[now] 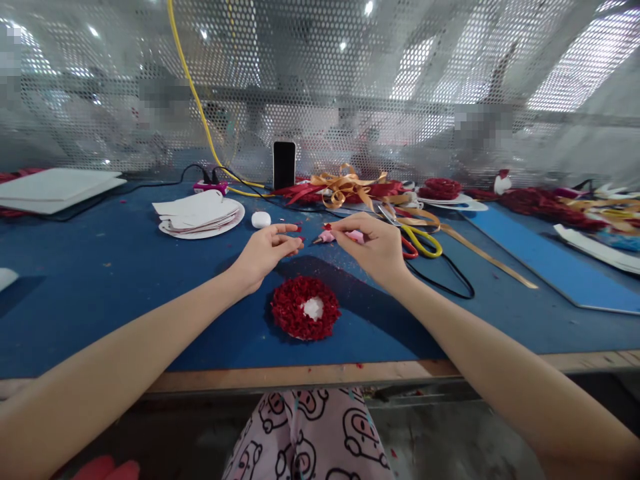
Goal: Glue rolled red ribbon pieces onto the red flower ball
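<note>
My left hand (263,255) is held above the blue table with thumb and index finger apart; small red spots show at its fingertips, and I cannot tell whether they are scraps or nails. My right hand (373,245) is closed in a pinch on a small red piece (327,227). Behind that hand, partly hidden, lies a pink glue gun (327,237) with its nozzle pointing left. Below and between both hands, a round red ruffled rosette (290,310) with a white centre (313,308) rests on the table, touched by neither.
Scissors (423,241) with yellow and red handles and a black cord (465,287) lie right of my right hand. White card pieces (200,217), a white case (261,219) and an upright phone (284,165) stand behind. Gold ribbons (345,183) and a blue board (550,260) are rightward.
</note>
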A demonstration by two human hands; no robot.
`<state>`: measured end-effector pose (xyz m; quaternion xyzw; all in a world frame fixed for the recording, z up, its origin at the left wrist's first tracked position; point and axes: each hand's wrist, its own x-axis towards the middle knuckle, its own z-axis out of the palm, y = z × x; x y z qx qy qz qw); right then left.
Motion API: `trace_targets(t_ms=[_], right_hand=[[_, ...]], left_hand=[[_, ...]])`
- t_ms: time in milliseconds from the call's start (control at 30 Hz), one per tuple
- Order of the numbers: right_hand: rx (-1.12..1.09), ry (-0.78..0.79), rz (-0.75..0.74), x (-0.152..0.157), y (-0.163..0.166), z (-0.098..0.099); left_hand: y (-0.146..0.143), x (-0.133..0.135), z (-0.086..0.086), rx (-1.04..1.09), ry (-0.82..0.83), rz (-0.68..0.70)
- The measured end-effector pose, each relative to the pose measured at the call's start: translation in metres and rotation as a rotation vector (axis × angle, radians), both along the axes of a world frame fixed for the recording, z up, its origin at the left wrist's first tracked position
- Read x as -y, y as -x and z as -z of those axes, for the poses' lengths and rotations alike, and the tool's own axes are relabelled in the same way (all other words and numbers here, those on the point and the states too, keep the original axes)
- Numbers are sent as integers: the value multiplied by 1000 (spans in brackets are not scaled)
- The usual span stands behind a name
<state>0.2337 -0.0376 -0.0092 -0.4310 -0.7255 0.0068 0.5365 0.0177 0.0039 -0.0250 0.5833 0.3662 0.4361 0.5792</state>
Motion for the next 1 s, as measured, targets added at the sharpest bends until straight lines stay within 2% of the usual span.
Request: trace_targets(t_ms=[267, 500, 667, 800, 1000], right_hand=[[-79, -6, 45, -1, -2, 0], [-321, -49, 154, -3, -5, -1], [-501, -121, 178, -14, -13, 0], [-602, -163, 138, -23, -20, 0], [-610, -128, 125, -21, -17, 0]], left_hand=[[4, 1, -2, -98, -10, -60], [6, -2, 1, -192, -108, -69], [6, -7, 6, -136, -40, -49], [2, -4, 3, -112, 59, -48], [0, 1, -5, -73, 109, -43]])
